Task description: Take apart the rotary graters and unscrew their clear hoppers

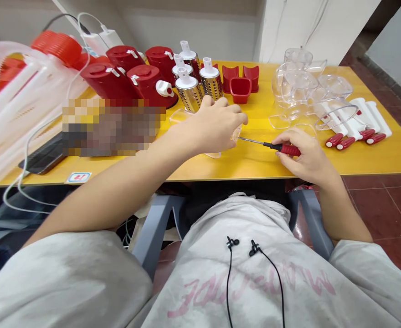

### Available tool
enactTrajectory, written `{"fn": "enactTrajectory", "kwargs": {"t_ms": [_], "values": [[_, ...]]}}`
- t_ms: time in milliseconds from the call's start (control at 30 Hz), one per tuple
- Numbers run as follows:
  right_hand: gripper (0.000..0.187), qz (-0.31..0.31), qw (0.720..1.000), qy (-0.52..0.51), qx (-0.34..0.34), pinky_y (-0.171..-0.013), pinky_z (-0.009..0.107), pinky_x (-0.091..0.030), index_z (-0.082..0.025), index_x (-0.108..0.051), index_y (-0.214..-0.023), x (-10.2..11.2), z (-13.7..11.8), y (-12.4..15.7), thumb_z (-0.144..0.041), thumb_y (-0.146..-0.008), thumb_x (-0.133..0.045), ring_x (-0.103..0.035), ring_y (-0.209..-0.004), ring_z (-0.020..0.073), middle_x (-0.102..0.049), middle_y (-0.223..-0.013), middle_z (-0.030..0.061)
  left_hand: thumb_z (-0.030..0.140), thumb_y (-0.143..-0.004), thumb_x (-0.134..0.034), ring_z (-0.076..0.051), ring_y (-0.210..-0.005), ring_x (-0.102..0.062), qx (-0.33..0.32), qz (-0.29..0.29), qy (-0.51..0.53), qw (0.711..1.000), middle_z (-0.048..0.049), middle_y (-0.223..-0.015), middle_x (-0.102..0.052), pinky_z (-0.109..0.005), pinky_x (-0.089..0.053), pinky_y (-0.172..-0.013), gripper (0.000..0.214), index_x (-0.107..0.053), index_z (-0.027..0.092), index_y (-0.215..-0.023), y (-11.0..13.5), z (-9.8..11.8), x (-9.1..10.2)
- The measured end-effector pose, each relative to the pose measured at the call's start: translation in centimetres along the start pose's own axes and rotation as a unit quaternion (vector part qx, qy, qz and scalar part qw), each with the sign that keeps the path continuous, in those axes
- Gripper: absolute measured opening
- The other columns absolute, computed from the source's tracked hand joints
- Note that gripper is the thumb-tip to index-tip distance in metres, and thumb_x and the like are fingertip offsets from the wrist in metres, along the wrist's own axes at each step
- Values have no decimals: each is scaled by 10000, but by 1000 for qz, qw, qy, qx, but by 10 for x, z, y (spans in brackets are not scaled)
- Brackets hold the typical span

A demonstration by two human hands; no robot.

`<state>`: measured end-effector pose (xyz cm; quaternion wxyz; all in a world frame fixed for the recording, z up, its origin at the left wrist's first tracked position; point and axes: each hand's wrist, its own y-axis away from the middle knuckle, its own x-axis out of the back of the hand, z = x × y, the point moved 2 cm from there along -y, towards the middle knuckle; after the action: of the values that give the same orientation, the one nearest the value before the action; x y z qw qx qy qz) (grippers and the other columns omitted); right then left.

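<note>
My right hand (305, 155) is closed around the red handle of a screwdriver (291, 149), whose thin metal shaft points left. The screwdriver's tip meets a clear plastic part (236, 133) beside the fingers of my left hand (217, 125). That hand is bent over the clear part from above and grips it, hiding most of it. Another bit of clear plastic (178, 117) shows behind my left wrist; whether it belongs to the same part I cannot tell. Just beyond the left hand stand several metal grater drums (188, 93) with white stems.
Red housings (144, 79) and red pushers (240, 89) line the back of the yellow table (255, 166). Clear plastic hoppers (298, 82) and white handles with red grips (349, 125) lie at right. At left are a phone (45, 157), a white cable (28, 141) and plastic-wrapped red parts (55, 48).
</note>
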<state>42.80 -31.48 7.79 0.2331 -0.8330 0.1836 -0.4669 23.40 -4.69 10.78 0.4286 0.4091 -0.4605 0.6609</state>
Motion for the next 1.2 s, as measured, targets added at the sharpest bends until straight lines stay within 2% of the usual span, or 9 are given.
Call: {"fn": "enactTrajectory", "kwargs": {"t_ms": [167,300,433,667,767,900,967,1067,1200], "values": [[297,15,1000,-5,-2,-1102,582,-750,-308,-870,-1273,5,-2,1,-172,-1011,-835,-877,-1163,372,-932,-1252,93,458,-1073,-873,-540,-1624,-660,-5,-138,-85,987,-134,-1484,-893,-779,-352,-1473,546,-901,304,-1596,-17,18,20],[312,17,1000,-11,-4,-1093,571,-744,-313,-864,-1252,16,-6,3,-152,-985,-857,-878,-1148,369,-934,-1237,84,451,-975,-928,-491,-1556,-739,-23,-215,-124,968,-127,-1572,-872,-650,-498,-1383,748,-852,361,-1714,-40,28,29],[315,14,1000,-13,-10,-1107,595,-734,-320,-874,-1240,25,-8,5,-158,-970,-876,-880,-1137,376,-936,-1231,76,429,-862,-964,-461,-1413,-816,-16,-292,-127,948,-89,-1604,-846,-550,-607,-1230,839,-879,446,-1697,-64,35,23],[291,10,999,-39,-22,-1061,576,-717,-322,-892,-1206,26,-6,7,-169,-959,-909,-878,-1090,364,-933,-1193,65,388,-834,-957,-460,-1366,-845,-22,-321,-121,939,-113,-1522,-885,-532,-645,-1186,907,-831,367,-1732,-67,47,11],[299,22,998,-47,-22,-1041,574,-716,-329,-897,-1211,28,-8,7,-169,-959,-918,-878,-1069,360,-934,-1184,58,405,-824,-979,-478,-1465,-821,-29,-282,-79,956,-111,-1651,-847,-585,-642,-1261,1031,-748,405,-1829,-58,31,20],[302,50,998,-41,-24,-1021,570,-726,-343,-914,-1227,27,-11,8,-196,-964,-939,-878,-1057,357,-933,-1167,54,592,-838,-1068,-473,-1672,-708,-57,-106,95,988,-104,-1797,-769,-592,-592,-1411,991,-780,375,-1761,-26,10,47],[308,74,995,-55,-30,-1012,558,-741,-352,-924,-1239,24,-12,9,-223,-964,-972,-879,-1049,348,-934,-1174,51,623,-863,-1091,-447,-1598,-751,-52,-40,178,982,-130,-1684,-831,-567,-620,-1393,827,-863,305,-1592,-2,11,58],[314,102,991,-81,-41,-1000,537,-771,-355,-932,-1274,19,-13,11,-281,-980,-1014,-890,-1066,338,-940,-1221,56,601,-942,-1074,-392,-1398,-822,-29,-6,239,971,-128,-1413,-909,-537,-674,-1281,538,-918,259,-1326,24,25,62],[323,117,987,-95,-46,-1053,547,-796,-341,-935,-1291,16,-14,12,-335,-989,-1048,-908,-1135,347,-942,-1262,71,557,-956,-1093,-343,-1218,-850,-9,24,269,963,-88,-1176,-915,-509,-675,-1181,392,-908,253,-1120,29,36,54]]}}
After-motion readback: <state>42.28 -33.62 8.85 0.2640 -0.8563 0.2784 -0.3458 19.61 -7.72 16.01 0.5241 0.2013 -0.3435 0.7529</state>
